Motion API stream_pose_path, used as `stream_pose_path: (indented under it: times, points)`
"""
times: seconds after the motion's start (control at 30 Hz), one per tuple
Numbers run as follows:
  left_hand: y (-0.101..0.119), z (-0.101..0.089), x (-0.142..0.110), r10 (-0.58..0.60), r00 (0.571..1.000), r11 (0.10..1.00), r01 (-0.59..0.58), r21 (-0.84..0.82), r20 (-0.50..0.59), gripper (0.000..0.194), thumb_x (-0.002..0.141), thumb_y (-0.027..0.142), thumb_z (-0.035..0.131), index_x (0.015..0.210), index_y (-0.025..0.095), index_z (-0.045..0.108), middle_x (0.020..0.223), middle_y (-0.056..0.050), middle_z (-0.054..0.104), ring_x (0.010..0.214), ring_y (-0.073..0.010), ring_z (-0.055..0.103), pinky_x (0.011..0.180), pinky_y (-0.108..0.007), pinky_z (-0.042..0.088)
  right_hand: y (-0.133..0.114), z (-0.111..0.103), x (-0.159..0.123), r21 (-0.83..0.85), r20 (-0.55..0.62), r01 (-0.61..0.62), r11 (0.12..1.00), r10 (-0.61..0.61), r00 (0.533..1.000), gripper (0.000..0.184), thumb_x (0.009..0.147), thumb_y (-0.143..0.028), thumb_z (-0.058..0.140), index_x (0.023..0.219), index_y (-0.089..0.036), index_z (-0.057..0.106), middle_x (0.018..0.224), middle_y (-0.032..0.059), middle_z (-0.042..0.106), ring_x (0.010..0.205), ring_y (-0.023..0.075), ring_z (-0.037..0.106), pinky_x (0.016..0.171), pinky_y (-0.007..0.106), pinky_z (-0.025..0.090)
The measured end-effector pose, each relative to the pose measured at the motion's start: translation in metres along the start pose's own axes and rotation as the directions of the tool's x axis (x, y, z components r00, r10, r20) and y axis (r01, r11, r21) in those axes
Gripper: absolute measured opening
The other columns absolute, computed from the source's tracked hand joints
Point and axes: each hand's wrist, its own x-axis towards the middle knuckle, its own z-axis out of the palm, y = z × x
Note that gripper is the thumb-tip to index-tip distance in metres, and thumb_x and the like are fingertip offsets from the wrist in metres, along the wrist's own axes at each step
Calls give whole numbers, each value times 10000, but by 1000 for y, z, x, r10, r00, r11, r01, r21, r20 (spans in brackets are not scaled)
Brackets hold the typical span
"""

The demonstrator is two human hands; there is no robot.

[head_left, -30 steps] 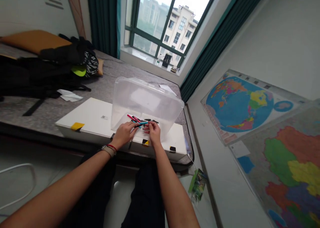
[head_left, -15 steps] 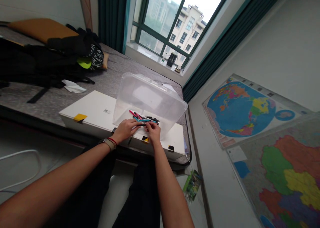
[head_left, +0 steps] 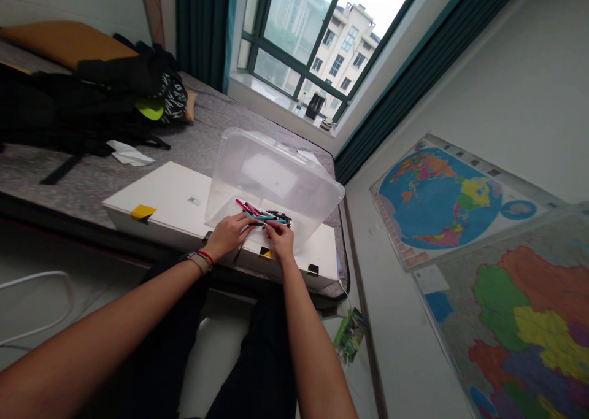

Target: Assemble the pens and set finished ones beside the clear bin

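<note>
Several coloured pens (head_left: 262,214), red, teal and black, lie in a loose bunch on a flat white box (head_left: 170,201) at the mouth of a clear plastic tub (head_left: 271,173) tipped on its side. My left hand (head_left: 227,235) has its fingers curled round the near ends of the pens. My right hand (head_left: 280,238) pinches the pens from the right side. Both hands rest on the white box. A red and beige band sits on my left wrist.
The white box lies on a grey bed (head_left: 92,173) with black bags (head_left: 83,100), an orange cushion (head_left: 59,42) and crumpled paper (head_left: 129,154). A window is behind the bed. Maps (head_left: 442,192) cover the floor at right. A green packet (head_left: 350,333) lies beside my legs.
My hands have stayed on the pens, drawing them a little closer together. The view has shifted slightly.
</note>
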Motion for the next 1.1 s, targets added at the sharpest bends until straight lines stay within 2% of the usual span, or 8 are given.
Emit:
stream_pose_path:
  times: [0.3, 0.67, 1.1]
  points:
    - [-3, 1, -2, -33, 999, 999, 33, -21, 9, 264, 958, 324, 478, 1133, 255, 664, 1038, -60, 654, 878, -189, 634, 777, -286, 478, 1, 1, 0, -41, -15, -17, 999, 16, 1000, 302, 704, -422, 732, 871, -171, 721, 725, 22, 688, 621, 142, 600, 615, 267, 528]
    - [-1, 0, -1, -25, 1000, 999, 25, -28, -11, 284, 966, 349, 464, 1139, 256, 667, 1026, -60, 655, 842, -183, 628, 763, -285, 477, -4, 3, -1, -67, -17, -7, 998, 6, 1000, 271, 723, -431, 709, 814, -176, 693, 708, 13, 672, 619, 137, 592, 583, 249, 523]
    - [-3, 2, -2, -11, 1000, 1000, 11, -27, -8, 323, 973, 365, 440, 1195, 252, 647, 1040, -69, 670, 868, -196, 640, 769, -299, 480, -11, 4, -5, -155, 16, 3, 988, -1, 1000, 320, 796, -510, 634, 785, -190, 627, 674, -15, 632, 527, 108, 521, 535, 223, 464]
